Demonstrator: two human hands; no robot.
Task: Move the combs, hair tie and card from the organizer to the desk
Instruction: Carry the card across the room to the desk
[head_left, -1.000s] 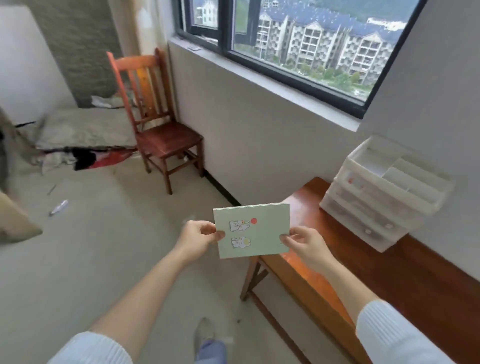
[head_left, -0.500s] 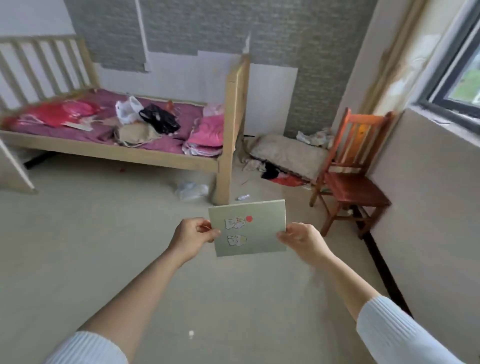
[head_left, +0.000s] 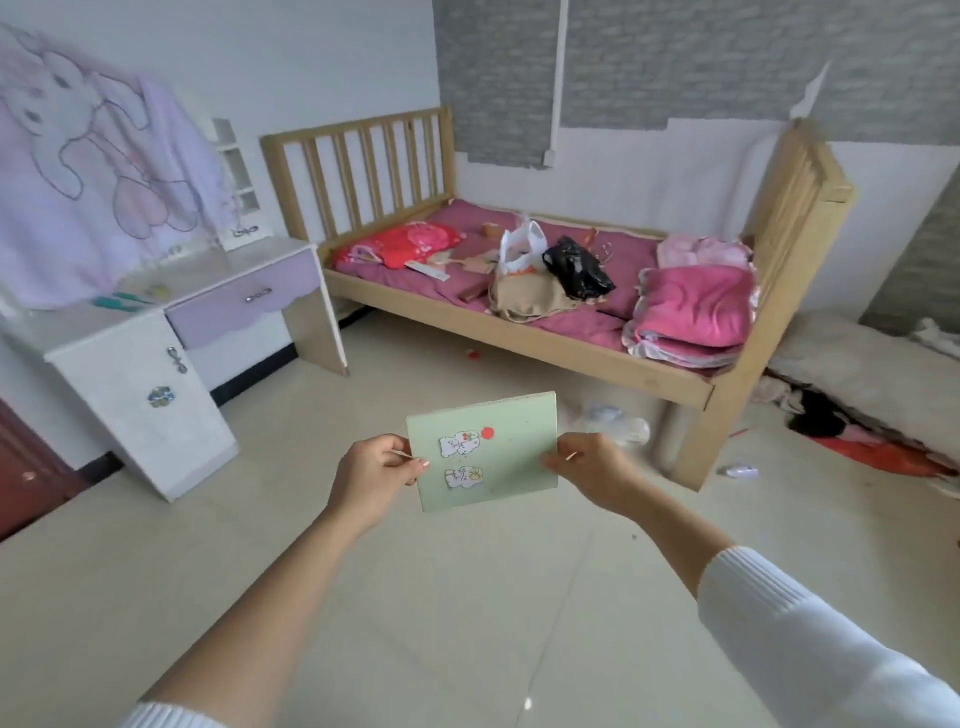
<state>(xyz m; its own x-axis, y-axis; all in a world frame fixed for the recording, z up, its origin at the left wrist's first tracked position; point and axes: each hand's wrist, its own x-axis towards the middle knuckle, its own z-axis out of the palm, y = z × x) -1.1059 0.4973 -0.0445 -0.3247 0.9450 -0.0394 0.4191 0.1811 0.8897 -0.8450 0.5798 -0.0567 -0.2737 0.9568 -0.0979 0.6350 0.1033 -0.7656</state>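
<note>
The card, pale green with two small cartoon stickers and a red dot on its face, was held up in the air over the bare floor, near the middle of the view and tilted slightly. The left hand pinched its left edge, thumb on the front face, and the right hand pinched its right edge in the same way, so each grip was closed on the card. Both forearms reached forward from white sleeves. Far to the left stood a white desk with a lilac drawer front; some small things, possibly combs, lay on its top, though they were too blurred to tell. A pale cloth printed with a rabbit hung above it. Farther back, right of the desk, stood a wooden bed with a purple-pink sheet, carrying a red packet, a white bag, a black bag and a folded pink blanket at its right end. Scraps and a crumpled clear bag lay on the floor by the bed's near right leg.
</note>
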